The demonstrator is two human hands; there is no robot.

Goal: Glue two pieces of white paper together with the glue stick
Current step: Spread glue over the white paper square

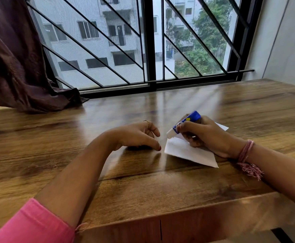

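1. Curtain (15, 55): dark purple fabric hangs at the far left corner of the table (143, 186); its lower folds rest on the far edge of the wooden top.
2. Sleeve (29, 225): pink, covers the left upper forearm at the near left corner.
3. Left hand (136, 135): positioned near the middle of the table, just left of the paper. The fingers are loosely curled and grasp nothing. The thumb tip and the curled fingertips sit at or just above the wood; contact cannot be confirmed. A thin ring (146, 122) sits on one finger.
4. Window (143, 41): a black frame with diagonal bars runs along the far edge of the table. A building and trees show beyond it.
5. Glue (184, 124): a blue stick with a white end. It is tilted, white end down and to the left, blue end up and to the right. The white end sits at the left far edge of the paper; contact cannot be confirmed.
6. Paper (187, 151): white, lies flat on the table right of centre. Its near right corner points toward the near edge. A second white corner shows beyond the right hand. Whether this is one sheet or two cannot be told.
7. Right hand (204, 135): grasps the glue, fingers wrapped around the barrel. The heel of the hand rests over the paper.
8. Thread band (246, 151): pink, wraps the right wrist; its frayed ends hang toward the table.
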